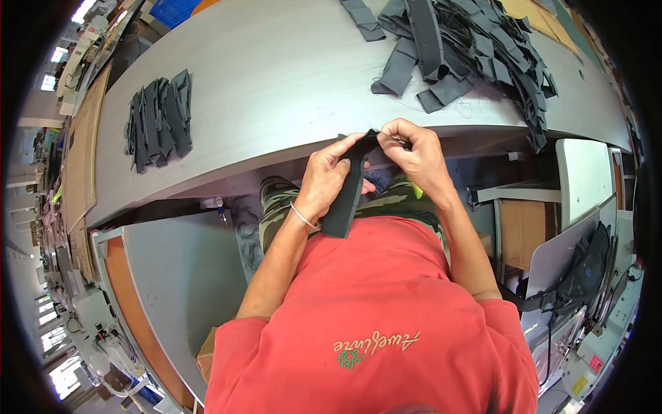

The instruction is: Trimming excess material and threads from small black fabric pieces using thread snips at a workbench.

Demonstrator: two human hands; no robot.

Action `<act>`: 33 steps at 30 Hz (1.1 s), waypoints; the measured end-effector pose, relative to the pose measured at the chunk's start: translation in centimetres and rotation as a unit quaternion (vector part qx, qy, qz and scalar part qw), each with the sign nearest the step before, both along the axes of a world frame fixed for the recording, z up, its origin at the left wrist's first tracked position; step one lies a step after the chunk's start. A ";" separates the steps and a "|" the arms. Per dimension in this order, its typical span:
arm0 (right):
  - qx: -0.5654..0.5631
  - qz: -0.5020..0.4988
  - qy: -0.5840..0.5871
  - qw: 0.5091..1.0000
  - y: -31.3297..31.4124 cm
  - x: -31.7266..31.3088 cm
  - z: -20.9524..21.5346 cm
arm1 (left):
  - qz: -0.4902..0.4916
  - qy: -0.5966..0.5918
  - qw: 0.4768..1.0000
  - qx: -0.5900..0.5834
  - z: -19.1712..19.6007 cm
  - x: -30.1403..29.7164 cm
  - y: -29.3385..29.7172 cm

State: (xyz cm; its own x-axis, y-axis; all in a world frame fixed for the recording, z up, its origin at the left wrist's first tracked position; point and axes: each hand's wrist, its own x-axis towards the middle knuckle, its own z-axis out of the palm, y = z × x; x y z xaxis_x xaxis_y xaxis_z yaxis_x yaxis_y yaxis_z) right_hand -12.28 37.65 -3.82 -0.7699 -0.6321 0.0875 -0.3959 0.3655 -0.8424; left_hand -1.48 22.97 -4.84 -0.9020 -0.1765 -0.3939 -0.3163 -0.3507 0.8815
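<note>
A dark grey fabric strip [343,210] hangs from my hands in front of the table's near edge, its lower end over my lap. My left hand [327,175] is closed on the strip, thumb and fingers along its upper part. At the strip's top end, the fingertips of my right hand [416,153] pinch a small dark edge of it. On the table, a neat row of folded grey strips [158,119] lies to the left. A large loose heap of similar strips [483,52] lies at the far right, some hanging over the near edge.
The pale table [269,76] curves across in front of me. Loose threads lie near the heap. A grey panel [183,262] stands below at left. At right are a cardboard box [524,231], a white board [585,181] and a black bag [586,265]. A blue crate [176,10] sits at the far left.
</note>
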 end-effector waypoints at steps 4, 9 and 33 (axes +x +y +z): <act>-0.214 0.056 -0.300 0.928 1.1 -0.5 0.6 | 0.010 -0.005 1.000 0.000 0.1 -0.3 0.0; -0.104 -0.025 -0.100 0.989 1.1 -1.6 0.7 | -0.001 -0.006 1.000 0.008 0.0 -0.4 -0.6; 0.016 0.008 0.030 0.999 2.0 -1.3 2.0 | -0.083 0.008 0.988 -0.128 0.6 -1.6 0.1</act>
